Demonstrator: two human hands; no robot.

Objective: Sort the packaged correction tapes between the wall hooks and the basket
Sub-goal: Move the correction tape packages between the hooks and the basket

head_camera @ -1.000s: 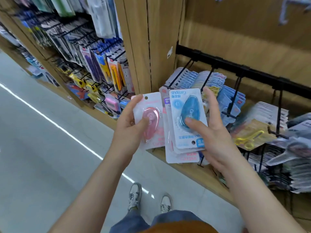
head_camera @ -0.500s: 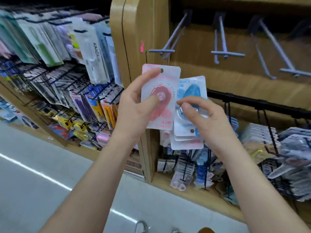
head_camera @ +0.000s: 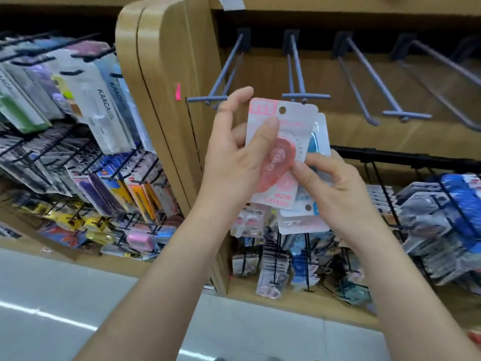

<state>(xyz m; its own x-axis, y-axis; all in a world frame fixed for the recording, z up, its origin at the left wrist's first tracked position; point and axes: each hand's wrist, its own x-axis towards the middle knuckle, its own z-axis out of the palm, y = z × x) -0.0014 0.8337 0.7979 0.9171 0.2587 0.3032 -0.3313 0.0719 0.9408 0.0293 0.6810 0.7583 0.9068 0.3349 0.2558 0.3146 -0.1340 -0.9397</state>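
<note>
Holding: left hand (head_camera: 234, 162) pinches the pink correction tape pack (head_camera: 279, 157) — thumb on the front, fingers behind.
Other grip: right hand (head_camera: 335, 194) curls round a stack of blue packs (head_camera: 302, 220), low and partly behind the pink one.
Pack axis: upright, hang hole (head_camera: 282, 109) at its top edge.
Key relation: the hole is just below the tip of an empty wall hook (head_camera: 309, 96) — up from the grip, left hand nearer.
Next, likely: lift, thread the hole on.
Basket: can't identify.
</note>
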